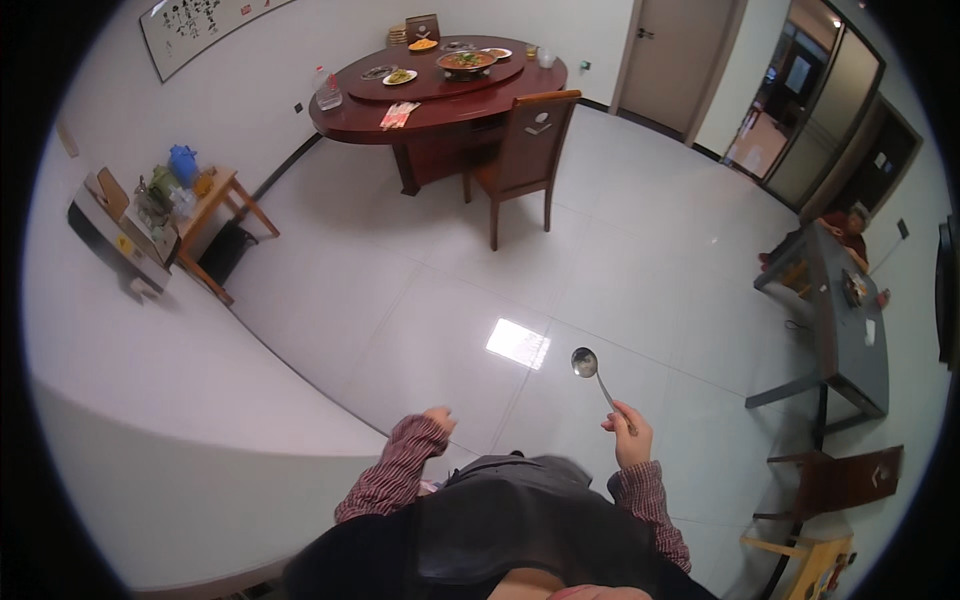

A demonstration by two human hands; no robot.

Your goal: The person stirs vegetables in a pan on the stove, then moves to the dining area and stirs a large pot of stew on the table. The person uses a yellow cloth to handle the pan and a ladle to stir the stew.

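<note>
My right hand (630, 435) grips the handle of a metal ladle or large spoon (584, 362), whose round bowl points up and away from me over the pale tiled floor. Low in front of my body, to the left, is my left hand (442, 420); it looks blurred, and its fingers are too unclear to judge. Both forearms wear checked sleeves. Farther ahead stands a round dark-red table (360, 124) with a raised turntable, holding a wide metal pan of food (466, 61), a plate of green food (400, 77) and a plate of yellow food (423, 45).
A wooden chair (536, 146) stands at the round table's near side. To the left are a small wooden table (206, 206) with jugs and a white counter or wall edge (225, 420). At right, a person (847, 232) sits by a grey table (855, 352), with another chair (847, 484) nearer.
</note>
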